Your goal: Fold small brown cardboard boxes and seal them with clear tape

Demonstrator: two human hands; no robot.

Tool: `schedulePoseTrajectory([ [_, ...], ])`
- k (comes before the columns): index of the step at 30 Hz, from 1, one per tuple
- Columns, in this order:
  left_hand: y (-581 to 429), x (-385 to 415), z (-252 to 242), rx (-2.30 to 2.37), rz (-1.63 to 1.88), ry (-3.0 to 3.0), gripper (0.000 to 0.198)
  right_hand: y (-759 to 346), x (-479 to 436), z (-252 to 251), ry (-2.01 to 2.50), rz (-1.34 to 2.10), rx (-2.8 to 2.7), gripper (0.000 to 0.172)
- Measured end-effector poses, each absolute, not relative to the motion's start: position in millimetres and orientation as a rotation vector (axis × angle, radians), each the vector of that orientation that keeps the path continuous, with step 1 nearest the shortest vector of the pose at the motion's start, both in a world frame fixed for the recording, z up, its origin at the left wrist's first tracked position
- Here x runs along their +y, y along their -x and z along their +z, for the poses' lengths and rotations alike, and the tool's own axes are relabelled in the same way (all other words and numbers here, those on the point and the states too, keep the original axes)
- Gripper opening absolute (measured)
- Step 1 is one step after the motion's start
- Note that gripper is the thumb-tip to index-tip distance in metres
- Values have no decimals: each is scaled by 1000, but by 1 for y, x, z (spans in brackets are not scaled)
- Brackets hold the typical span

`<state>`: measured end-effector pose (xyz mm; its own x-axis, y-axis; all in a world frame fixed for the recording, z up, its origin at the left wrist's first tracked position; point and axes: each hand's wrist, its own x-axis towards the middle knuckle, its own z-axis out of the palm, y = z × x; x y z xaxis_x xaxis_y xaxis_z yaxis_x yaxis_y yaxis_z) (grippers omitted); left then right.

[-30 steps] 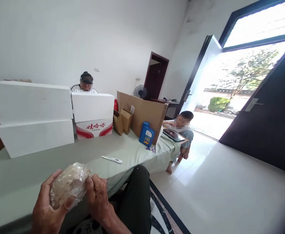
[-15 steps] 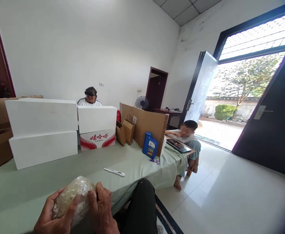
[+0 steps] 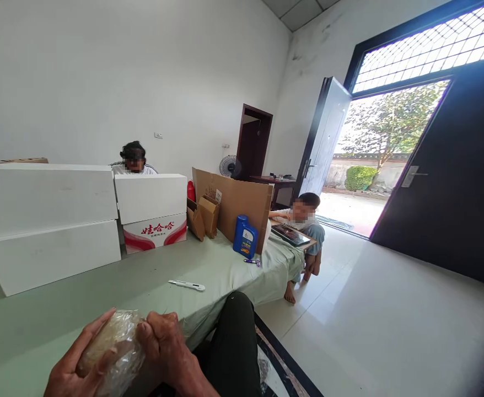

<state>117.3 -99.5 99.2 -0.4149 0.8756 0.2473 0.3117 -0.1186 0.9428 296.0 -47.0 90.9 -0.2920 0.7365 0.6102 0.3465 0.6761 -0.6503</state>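
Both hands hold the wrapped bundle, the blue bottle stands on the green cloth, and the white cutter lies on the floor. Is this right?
One place is wrong: in the head view, the white cutter lies on the green cloth, not the floor. The left hand and right hand hold the wrapped bundle, and the blue bottle stands there too.

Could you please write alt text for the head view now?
A person's left hand and right hand hold a plastic-wrapped bundle at a green-covered table. White boxes, a slim white cutter and a blue bottle are on it; two other people are visible.
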Motion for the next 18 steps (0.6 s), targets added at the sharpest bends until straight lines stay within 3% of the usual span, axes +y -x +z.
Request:
schedulePoseTrajectory([
  [8,-147,-93,111,1700,1856,-1015,76,-295,-41,98,897,701,-1657,40],
  [12,-163,-88,118,1554,2039,-1014,74,-292,-36,98,904,752,-1669,44],
  [18,-148,-93,119,1368,1857,-1219,70,-291,-32,98,914,768,-1610,53],
])
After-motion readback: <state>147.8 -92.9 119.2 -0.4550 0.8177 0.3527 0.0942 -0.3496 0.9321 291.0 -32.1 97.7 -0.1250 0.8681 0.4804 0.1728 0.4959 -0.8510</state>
